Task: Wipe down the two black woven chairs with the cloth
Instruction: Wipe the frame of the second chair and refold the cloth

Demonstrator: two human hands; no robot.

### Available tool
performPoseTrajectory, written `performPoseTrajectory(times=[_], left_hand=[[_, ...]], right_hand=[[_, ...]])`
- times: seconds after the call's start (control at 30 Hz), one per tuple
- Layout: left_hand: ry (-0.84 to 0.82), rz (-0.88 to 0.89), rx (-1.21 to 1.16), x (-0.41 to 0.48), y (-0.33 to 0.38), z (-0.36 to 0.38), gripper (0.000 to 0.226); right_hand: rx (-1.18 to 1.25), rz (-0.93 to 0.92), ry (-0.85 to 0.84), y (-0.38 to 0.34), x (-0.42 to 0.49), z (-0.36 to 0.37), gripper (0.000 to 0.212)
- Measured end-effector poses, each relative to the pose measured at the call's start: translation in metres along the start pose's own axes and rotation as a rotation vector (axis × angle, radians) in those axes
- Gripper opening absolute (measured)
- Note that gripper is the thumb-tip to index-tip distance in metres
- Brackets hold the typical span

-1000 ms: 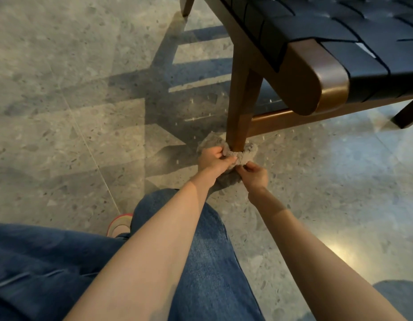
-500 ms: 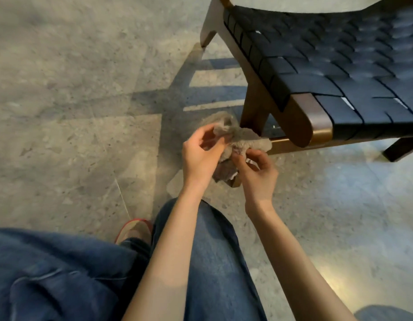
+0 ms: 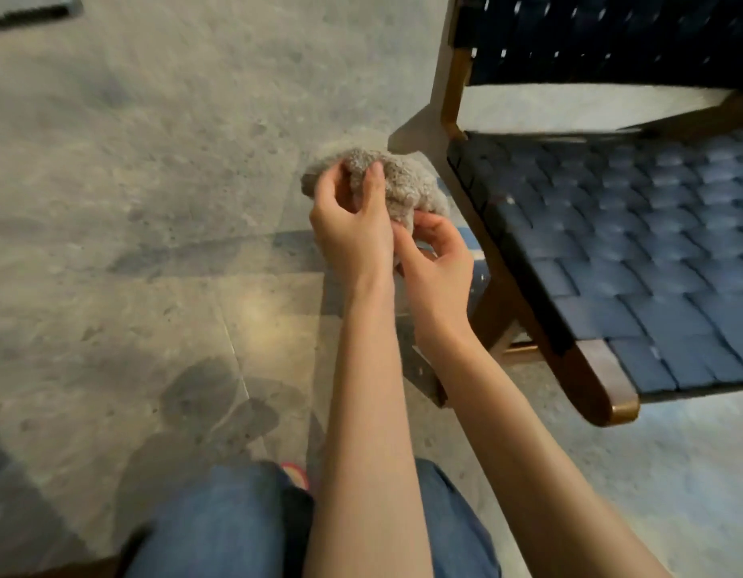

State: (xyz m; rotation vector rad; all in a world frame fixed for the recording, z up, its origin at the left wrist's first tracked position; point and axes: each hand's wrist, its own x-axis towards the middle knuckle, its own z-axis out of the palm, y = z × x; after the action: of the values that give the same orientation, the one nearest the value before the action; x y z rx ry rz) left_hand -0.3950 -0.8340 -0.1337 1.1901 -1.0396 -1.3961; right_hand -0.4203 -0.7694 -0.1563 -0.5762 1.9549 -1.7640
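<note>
A grey fluffy cloth (image 3: 396, 181) is bunched in the air between both hands, left of the chair. My left hand (image 3: 353, 219) grips its upper part with thumb and fingers curled round it. My right hand (image 3: 438, 254) pinches the lower end. One black woven chair (image 3: 636, 252) with a dark wood frame fills the right side, its seat and backrest in view. The cloth is apart from the chair. A second chair is not in view.
Speckled grey stone floor (image 3: 152, 202) spreads to the left and behind. My knees in blue jeans (image 3: 219, 523) are low in the frame, with a red shoe tip (image 3: 296, 473) between them. A dark object's edge (image 3: 27, 10) shows at top left.
Both hands lifted the cloth off the foot of the front chair leg and raised it beside the seat. The view rose and swung so the seat and backrest show.
</note>
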Motion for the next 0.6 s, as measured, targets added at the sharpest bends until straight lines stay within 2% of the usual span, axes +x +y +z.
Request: performPoseTrajectory(times=[0.27, 0.43, 0.6], left_hand=[[-0.284, -0.019, 0.312, 0.022, 0.117, 0.022, 0.034], [-0.474, -0.032, 0.465, 0.026, 0.211, 0.018, 0.032], [-0.55, -0.099, 0.54, 0.032, 0.31, 0.011, 0.031]], right_hand=[[-0.131, 0.132, 0.069, -0.128, 0.026, -0.004, 0.014], [-0.18, 0.241, 0.018, -0.225, 0.022, -0.005, 0.013], [-0.214, 0.328, -0.032, -0.321, 0.018, -0.001, 0.014]])
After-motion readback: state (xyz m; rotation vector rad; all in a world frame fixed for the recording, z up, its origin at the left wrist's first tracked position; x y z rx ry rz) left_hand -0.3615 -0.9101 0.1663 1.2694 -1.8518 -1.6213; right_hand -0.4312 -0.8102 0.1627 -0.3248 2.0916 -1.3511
